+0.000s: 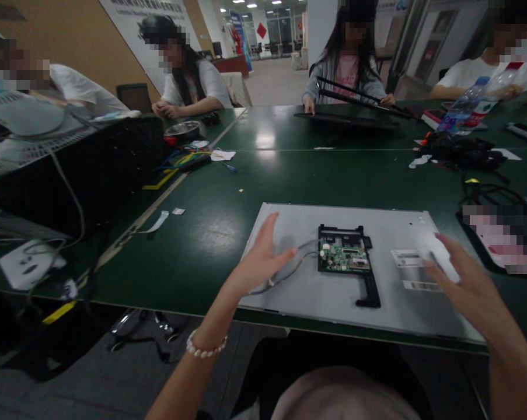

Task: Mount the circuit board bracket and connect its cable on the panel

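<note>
In front of me a flat grey display panel (298, 297) lies back side up at the table's near edge. On it sits a black plastic bracket (370, 291) framing a green circuit board (344, 258), and a grey cable (292, 269) runs from the board to the left. My left hand (259, 259) is over the panel's left part, thumb and fingers spread, holding nothing. Over the right part, near white labels (407, 258), is my right hand (467, 283), also with thumb and fingers apart and nothing in it. Whether either hand touches the panel I cannot tell.
A phone (502, 239) lies right of the panel. Black cables (460, 150) and bottles (473, 102) stand beyond it. Left are a large black case (92, 157), a white box (29, 265) and paper scraps (158, 221). Across the table a person holds a black frame (355, 96).
</note>
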The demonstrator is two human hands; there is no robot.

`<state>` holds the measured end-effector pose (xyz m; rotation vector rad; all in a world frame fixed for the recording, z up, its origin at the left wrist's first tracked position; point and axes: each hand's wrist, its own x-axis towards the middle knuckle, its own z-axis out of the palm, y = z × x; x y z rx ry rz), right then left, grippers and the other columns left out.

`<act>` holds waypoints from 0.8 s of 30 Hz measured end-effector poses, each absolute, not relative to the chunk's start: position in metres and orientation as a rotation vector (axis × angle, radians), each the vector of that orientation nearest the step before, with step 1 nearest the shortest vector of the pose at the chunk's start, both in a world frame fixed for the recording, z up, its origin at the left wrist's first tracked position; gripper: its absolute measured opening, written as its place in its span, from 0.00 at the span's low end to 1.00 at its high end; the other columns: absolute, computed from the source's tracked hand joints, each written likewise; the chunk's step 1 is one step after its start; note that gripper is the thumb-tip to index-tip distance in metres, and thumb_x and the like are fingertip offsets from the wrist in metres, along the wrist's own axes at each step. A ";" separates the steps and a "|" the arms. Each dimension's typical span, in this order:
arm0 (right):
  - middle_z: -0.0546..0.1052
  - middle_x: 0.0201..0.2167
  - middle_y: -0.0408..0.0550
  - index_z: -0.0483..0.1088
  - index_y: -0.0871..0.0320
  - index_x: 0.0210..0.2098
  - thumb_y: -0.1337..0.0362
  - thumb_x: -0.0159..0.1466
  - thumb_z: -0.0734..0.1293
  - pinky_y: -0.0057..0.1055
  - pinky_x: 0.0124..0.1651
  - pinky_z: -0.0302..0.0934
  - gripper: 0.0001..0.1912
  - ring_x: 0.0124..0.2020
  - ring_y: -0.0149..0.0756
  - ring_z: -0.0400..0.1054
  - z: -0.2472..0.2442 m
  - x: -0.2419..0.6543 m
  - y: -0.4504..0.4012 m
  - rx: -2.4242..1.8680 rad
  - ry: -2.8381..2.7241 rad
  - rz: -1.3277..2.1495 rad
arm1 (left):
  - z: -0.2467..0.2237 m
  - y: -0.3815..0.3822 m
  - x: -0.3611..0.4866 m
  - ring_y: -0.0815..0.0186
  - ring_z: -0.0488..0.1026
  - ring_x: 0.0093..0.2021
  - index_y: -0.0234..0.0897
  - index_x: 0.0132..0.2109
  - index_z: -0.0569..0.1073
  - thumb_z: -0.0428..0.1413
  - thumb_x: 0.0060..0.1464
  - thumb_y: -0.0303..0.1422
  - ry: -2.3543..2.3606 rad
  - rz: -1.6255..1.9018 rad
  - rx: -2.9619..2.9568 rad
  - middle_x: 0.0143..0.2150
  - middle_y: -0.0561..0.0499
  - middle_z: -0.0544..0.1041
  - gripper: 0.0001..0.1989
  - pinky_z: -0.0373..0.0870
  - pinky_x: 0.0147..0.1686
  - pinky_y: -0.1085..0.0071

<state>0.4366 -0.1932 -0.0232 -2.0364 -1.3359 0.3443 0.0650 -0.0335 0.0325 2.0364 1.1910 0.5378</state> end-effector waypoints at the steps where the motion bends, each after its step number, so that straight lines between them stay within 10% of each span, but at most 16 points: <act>1: 0.57 0.69 0.52 0.51 0.48 0.68 0.46 0.64 0.62 0.57 0.65 0.53 0.36 0.67 0.57 0.55 -0.017 0.428 -0.189 -2.006 -1.379 0.376 | 0.035 -0.037 0.075 0.46 0.37 0.73 0.39 0.72 0.39 0.57 0.54 0.45 1.102 0.467 2.089 0.74 0.39 0.38 0.49 0.36 0.69 0.48; 8: 0.44 0.73 0.49 0.41 0.47 0.71 0.51 0.62 0.66 0.53 0.70 0.43 0.44 0.72 0.49 0.40 0.003 0.389 -0.158 -1.736 -1.912 0.560 | 0.030 -0.026 0.125 0.42 0.35 0.72 0.33 0.72 0.38 0.64 0.41 0.40 0.657 0.223 2.204 0.73 0.33 0.38 0.60 0.39 0.68 0.45; 24: 0.51 0.71 0.52 0.43 0.49 0.70 0.58 0.59 0.69 0.52 0.70 0.42 0.46 0.71 0.48 0.46 -0.012 0.384 -0.115 -1.587 -1.924 0.668 | 0.016 0.002 0.130 0.44 0.45 0.71 0.36 0.73 0.40 0.66 0.40 0.38 0.611 0.225 2.060 0.73 0.35 0.43 0.60 0.42 0.68 0.46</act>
